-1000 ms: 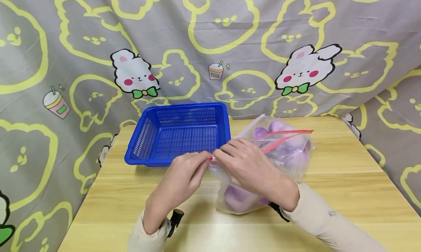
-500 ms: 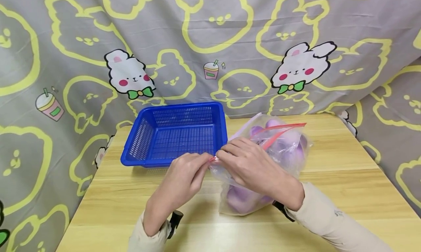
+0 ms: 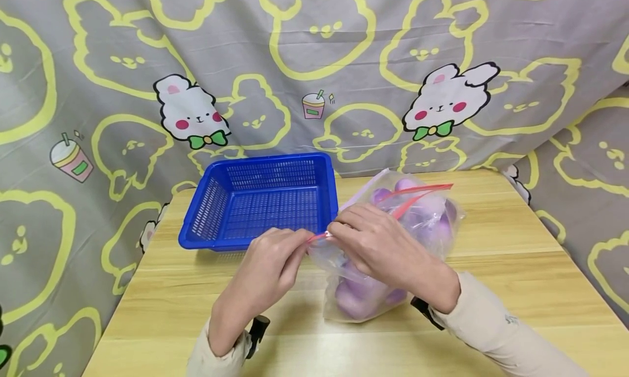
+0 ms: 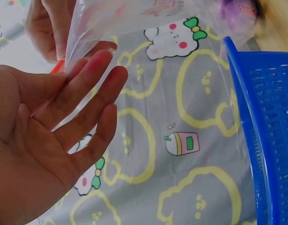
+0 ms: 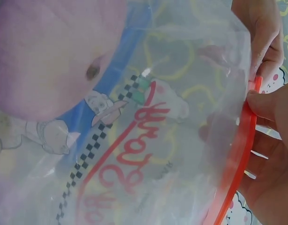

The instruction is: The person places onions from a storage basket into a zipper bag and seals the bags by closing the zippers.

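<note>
Purple rounded things (image 3: 361, 298) lie inside a clear zip bag (image 3: 329, 262) with a red closure strip (image 3: 316, 237). My left hand (image 3: 275, 262) pinches the strip's left end between thumb and forefinger, its other fingers spread in the left wrist view. Close beside it, my right hand (image 3: 373, 235) pinches the same strip. Past the right hand the red edges stand apart and meet at the far right end. In the right wrist view, a purple round thing (image 5: 55, 51) with a brown spot shows through the printed film. Whether the lilac-edged film (image 3: 363, 191) behind is a second bag, I cannot tell.
A blue plastic basket (image 3: 196, 240) with slotted walls stands at the back left of the wooden table (image 3: 491, 289), just left of the bag. Behind the table hangs a grey curtain (image 3: 363, 82) with a yellow cartoon pattern.
The right hand has slid a little to the right, away from the left hand, and more of the red strip shows between them. The head view has shifted slightly.
</note>
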A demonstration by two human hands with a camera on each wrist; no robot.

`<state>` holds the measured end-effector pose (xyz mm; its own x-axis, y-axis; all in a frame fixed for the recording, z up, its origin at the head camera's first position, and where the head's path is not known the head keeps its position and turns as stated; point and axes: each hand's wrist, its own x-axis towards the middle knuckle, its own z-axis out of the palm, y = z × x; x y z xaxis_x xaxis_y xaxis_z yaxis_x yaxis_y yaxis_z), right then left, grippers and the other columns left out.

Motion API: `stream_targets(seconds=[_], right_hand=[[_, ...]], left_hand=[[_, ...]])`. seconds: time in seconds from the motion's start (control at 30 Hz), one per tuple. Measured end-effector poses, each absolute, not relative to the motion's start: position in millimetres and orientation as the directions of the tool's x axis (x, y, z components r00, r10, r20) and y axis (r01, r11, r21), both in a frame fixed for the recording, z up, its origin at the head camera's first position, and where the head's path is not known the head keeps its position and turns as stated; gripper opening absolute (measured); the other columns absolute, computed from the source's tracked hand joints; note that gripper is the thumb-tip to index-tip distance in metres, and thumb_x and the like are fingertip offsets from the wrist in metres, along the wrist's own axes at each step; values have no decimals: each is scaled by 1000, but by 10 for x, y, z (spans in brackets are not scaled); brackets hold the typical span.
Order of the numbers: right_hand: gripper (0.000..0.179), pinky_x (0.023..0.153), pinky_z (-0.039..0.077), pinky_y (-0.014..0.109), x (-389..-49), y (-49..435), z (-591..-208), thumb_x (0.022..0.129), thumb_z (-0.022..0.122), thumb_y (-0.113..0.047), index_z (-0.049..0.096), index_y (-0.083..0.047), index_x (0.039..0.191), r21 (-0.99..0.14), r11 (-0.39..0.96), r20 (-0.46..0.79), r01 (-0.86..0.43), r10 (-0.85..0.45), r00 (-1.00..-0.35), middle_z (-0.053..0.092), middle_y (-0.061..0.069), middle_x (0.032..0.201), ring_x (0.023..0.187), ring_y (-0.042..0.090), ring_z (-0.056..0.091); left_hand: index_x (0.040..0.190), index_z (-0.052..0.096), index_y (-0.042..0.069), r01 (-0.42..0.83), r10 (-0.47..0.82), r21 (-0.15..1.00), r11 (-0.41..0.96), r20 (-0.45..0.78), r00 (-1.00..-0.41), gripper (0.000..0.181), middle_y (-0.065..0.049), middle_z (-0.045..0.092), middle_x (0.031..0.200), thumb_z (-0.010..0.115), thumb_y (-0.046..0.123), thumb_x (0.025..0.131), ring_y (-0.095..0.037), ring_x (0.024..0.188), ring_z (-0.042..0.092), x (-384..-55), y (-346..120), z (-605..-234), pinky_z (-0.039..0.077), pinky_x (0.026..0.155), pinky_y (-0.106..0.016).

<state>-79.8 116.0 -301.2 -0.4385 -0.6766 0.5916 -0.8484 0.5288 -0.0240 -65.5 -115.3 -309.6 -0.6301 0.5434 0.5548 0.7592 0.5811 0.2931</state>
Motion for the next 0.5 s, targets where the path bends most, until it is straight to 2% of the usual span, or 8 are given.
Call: stream_targets(seconds=[0.23,0.4,0.5], right_hand=[[12,81,51,32,-808,1227,-2976,101,55,-15,66,-10,98,-22,541,576,-841,-681,-453,60,1,93,87,19,56],[22,71,48,30,-826,1290,-2973,105,49,-23,65,-10,98,-28,550,593,-835,-663,-457,57,0,89,81,18,53],[28,71,49,31,-833,1333,-2979,107,45,-26,66,-9,99,-32,554,606,-832,-651,-457,58,1,90,81,18,53]], left_hand=[[98,71,11,750,533,286,597,557,-637,11,6,67,79,62,6,95,-10,71,61,-635,-1182,-3054,51,68,-31],[97,71,12,739,525,293,607,551,-649,11,7,66,79,61,6,96,-10,73,62,-630,-1202,-3043,52,70,-32],[97,71,11,740,520,296,604,558,-647,12,7,66,78,61,5,96,-10,73,62,-631,-1209,-3048,52,69,-32]])
